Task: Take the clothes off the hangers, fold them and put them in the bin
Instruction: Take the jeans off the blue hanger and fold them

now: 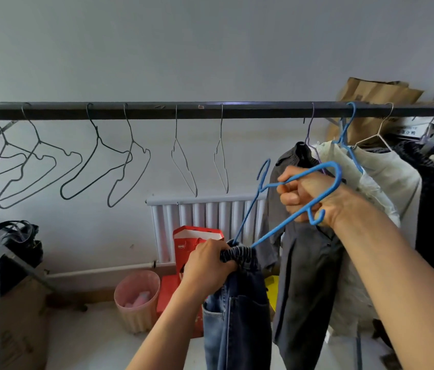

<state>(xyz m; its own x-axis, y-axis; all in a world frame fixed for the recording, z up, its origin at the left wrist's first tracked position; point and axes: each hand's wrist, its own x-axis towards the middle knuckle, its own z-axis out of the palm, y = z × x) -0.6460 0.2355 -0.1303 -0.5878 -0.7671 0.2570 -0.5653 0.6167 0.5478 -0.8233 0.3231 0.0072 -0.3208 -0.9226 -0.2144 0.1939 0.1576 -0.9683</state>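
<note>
- The rail (141, 111) runs across the top — bare wire hangers (98, 161) dangle all along its left side.
- The right side is packed with hanging clothes (386, 182).
- Open room lies low down, above the pink bin (137, 297).

I read the blue hanger (277, 229) as wire under a matt coating. The jeans (240, 311) are faded denim cloth with a ribbed elastic waistband. The rail (157, 110) is dull dark metal, and the bare hangers (176, 126) are thin grey wire. The bin (137, 313) looks like ribbed pink plastic. The paper bag (376, 94) is creased and brown.
</note>
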